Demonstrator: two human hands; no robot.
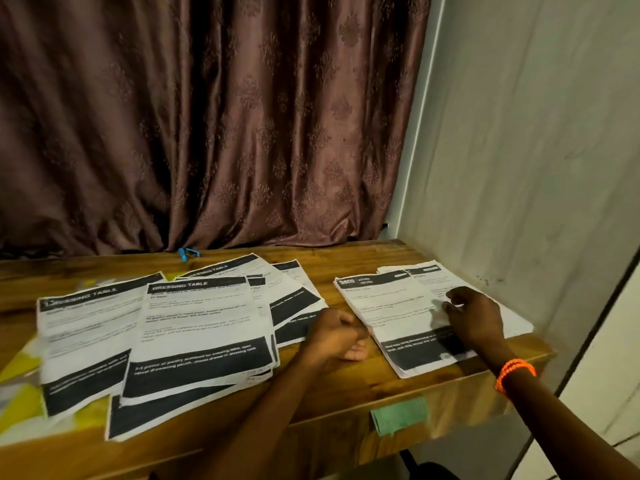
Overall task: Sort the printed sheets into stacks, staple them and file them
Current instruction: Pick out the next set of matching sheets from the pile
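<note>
Several printed sheets headed "Dressing Table" [197, 327] lie fanned and overlapping across the left and middle of the wooden table [332, 386]. A smaller stack headed "Kitchen" [388, 306] lies at the right. My right hand [474, 317], with an orange bracelet at the wrist, rests flat on that right stack, fingers pressing the top sheet. My left hand [334, 336] sits on the bare wood between the two groups, fingers curled, touching the edge of the middle sheets; it holds nothing that I can see.
A blue stapler-like object [187, 253] lies at the table's back edge under a brown curtain [207, 116]. A yellow folder [20, 368] shows beneath the left sheets. A green tape patch [398, 415] is stuck on the table's front face. A white wall [519, 168] closes the right side.
</note>
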